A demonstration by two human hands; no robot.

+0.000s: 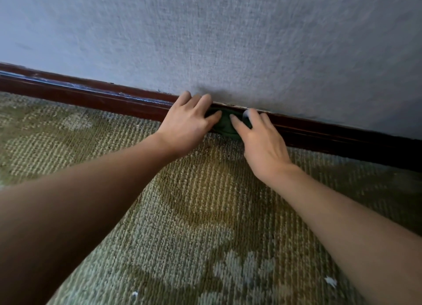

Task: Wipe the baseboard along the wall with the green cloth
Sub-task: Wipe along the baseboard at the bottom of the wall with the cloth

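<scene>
A dark red-brown wooden baseboard [91, 94] runs along the foot of a grey-blue textured wall [228, 37], slanting down to the right. A bunched dark green cloth [225, 125] lies against the baseboard where it meets the carpet. My left hand [188, 124] presses on the cloth's left side with straight fingers, the fingertips reaching the baseboard's top edge. My right hand [258, 136] presses on the cloth's right side, fingers straight and spread. Most of the cloth is hidden under both hands.
A green-beige patterned carpet [205, 225] covers the floor up to the baseboard. Small white specks [330, 281] lie on it at the lower right. The baseboard's top edge to the left shows pale scuffs [137, 98].
</scene>
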